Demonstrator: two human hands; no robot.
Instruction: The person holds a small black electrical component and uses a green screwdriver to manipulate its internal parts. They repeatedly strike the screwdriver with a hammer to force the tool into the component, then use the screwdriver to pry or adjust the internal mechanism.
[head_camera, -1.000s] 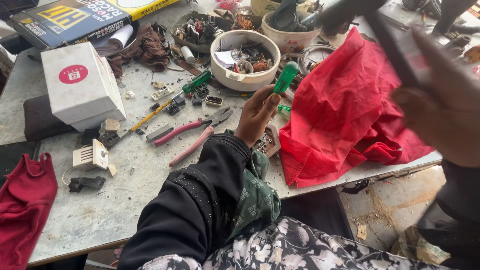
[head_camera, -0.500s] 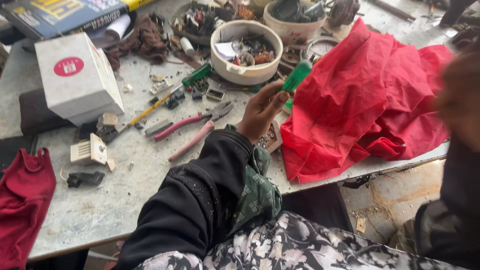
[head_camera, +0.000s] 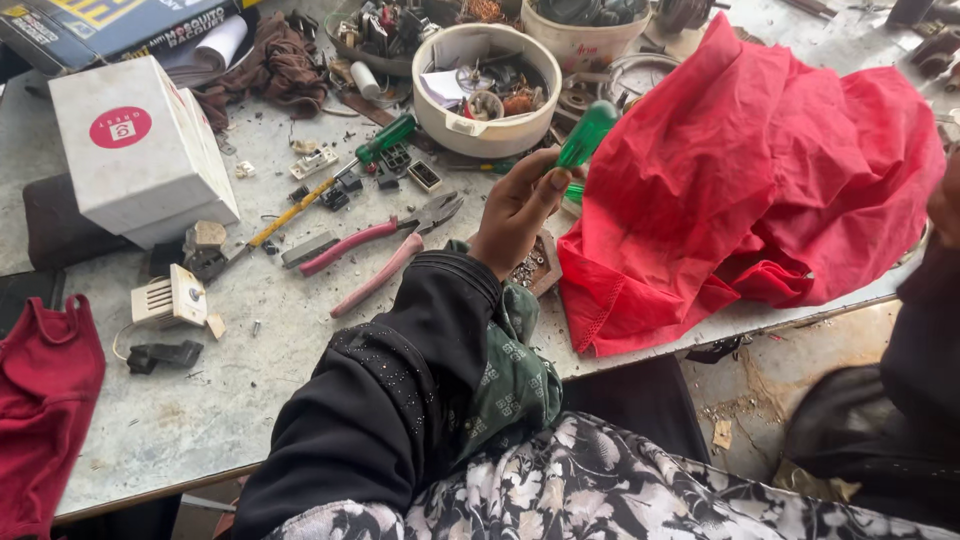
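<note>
My left hand (head_camera: 515, 210), in a black sleeve, is raised over the grey worktable (head_camera: 200, 410) and grips a green-handled screwdriver (head_camera: 585, 135), the handle pointing up and to the right. It hovers between a pair of pink-handled pliers (head_camera: 375, 250) and a crumpled red cloth (head_camera: 760, 170). Small screws lie on the table just under the wrist. Only a sliver of my right hand (head_camera: 945, 205) shows at the right edge above a dark sleeve; its fingers are hidden.
A white bowl (head_camera: 455, 120) of small parts stands behind the hand. A green and yellow screwdriver (head_camera: 330, 180), a white box with a red circle (head_camera: 140, 150), a small white vented part (head_camera: 170, 300), a black clip (head_camera: 160, 355) and another red cloth (head_camera: 40, 400) lie to the left.
My right hand, large and blurred in front of the red cloth a second ago, has drawn back to the right edge. The left hand keeps its hold on the green screwdriver.
</note>
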